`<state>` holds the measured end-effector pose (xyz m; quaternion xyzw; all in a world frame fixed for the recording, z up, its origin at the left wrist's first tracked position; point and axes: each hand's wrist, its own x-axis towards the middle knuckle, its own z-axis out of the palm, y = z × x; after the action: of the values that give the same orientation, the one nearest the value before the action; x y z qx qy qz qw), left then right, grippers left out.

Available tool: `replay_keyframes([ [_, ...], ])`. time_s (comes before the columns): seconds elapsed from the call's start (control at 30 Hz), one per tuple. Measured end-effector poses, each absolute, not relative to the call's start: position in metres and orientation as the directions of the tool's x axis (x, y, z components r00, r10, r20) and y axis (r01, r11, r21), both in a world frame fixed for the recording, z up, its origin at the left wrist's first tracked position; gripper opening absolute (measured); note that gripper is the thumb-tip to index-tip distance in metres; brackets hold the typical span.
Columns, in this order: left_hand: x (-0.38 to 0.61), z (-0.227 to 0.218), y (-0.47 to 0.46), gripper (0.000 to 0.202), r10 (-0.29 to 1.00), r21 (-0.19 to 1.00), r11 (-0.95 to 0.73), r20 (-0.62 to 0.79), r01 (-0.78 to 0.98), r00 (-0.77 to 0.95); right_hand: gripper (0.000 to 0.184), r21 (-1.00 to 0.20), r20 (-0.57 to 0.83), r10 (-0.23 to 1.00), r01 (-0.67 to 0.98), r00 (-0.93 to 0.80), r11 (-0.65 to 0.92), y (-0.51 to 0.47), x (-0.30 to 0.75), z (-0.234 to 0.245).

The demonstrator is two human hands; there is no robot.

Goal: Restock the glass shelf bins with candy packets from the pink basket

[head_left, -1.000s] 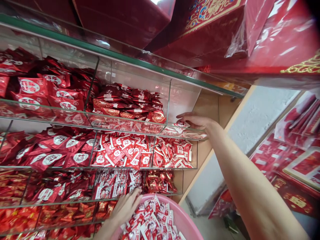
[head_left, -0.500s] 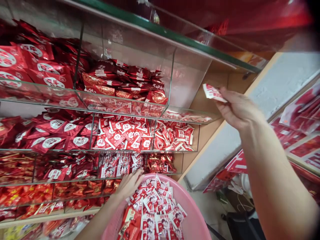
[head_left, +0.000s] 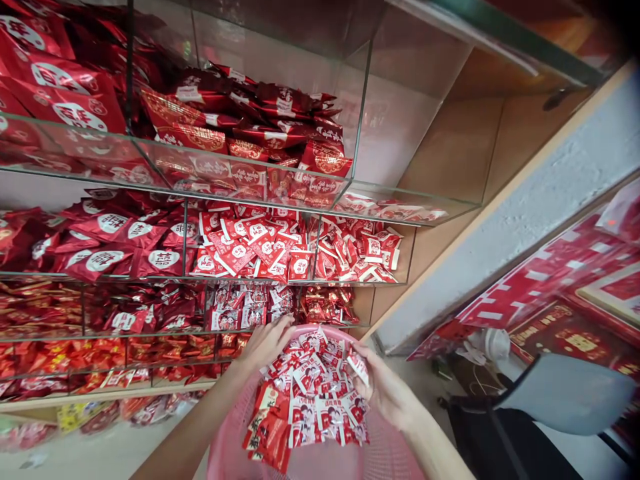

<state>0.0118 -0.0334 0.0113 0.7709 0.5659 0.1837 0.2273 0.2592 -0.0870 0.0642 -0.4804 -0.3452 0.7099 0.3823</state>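
A pink plastic basket [head_left: 395, 447] is in front of me, with small red-and-white wrapped packets [head_left: 310, 373] heaped inside. Larger red packets [head_left: 267, 427] lie at the left of the heap. My left hand [head_left: 265, 343] is on the basket's far left rim, its fingers along the edge and partly hidden. Between the thumb and fingers of my right hand [head_left: 383, 387] is a small red-and-white packet [head_left: 358, 368], held over the right side of the basket.
Glass-fronted shelves [head_left: 250, 280] full of red packets rise ahead. A wooden side panel [head_left: 430, 257] borders them on the right. At the lower right stands a chair [head_left: 575, 393], near red decorations [head_left: 530, 287] along the white wall [head_left: 505, 240].
My right hand has come down and left from beside the upper shelf to the basket, still holding the packet. My left hand stays at the rim. The view has shifted.
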Motion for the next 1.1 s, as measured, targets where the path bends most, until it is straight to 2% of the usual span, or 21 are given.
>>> replay_keyframes([
  [0.1,0.012,0.011,-0.033,0.039,0.955,0.559,-0.257,0.025,0.788,0.294,0.035,-0.834,-0.465,0.851,-0.203,-0.242,-0.514,-0.1,0.259,0.053],
  [0.17,0.012,0.01,-0.033,0.039,0.954,0.559,-0.264,0.031,0.786,0.298,0.041,-0.837,-0.478,0.825,-0.128,-0.301,-0.532,-0.108,0.259,0.051],
  [0.3,0.012,0.01,-0.033,0.039,0.952,0.563,-0.266,0.029,0.782,0.303,0.046,-0.902,-0.416,0.832,0.047,-0.368,-0.43,-0.115,0.257,0.044],
  [0.4,0.012,0.011,-0.034,0.039,0.955,0.569,-0.253,0.015,0.783,0.298,0.051,-0.914,-0.399,0.831,0.095,-0.388,-0.395,-0.116,0.255,0.033],
  [0.57,0.012,0.009,-0.034,0.041,0.956,0.57,-0.251,0.018,0.782,0.294,0.033,-0.918,-0.393,0.793,0.161,-0.466,-0.361,-0.118,0.255,0.022],
  [0.7,0.011,0.008,-0.033,0.04,0.955,0.556,-0.264,0.034,0.788,0.295,0.043,-0.835,-0.549,0.678,0.28,-0.489,-0.474,-0.122,0.258,0.021],
  [0.77,0.011,0.008,-0.033,0.04,0.956,0.556,-0.261,0.032,0.789,0.293,0.046,-0.827,-0.561,0.68,0.304,-0.471,-0.473,-0.123,0.258,0.019],
  [0.93,0.011,0.008,-0.033,0.041,0.96,0.56,-0.239,0.012,0.793,0.281,0.032,-0.853,-0.521,0.701,0.311,-0.487,-0.418,-0.123,0.255,0.018],
  [1.1,0.011,0.006,-0.033,0.042,0.959,0.559,-0.249,0.026,0.791,0.283,0.032,-0.855,-0.516,0.717,0.324,-0.469,-0.404,-0.121,0.25,0.009],
])
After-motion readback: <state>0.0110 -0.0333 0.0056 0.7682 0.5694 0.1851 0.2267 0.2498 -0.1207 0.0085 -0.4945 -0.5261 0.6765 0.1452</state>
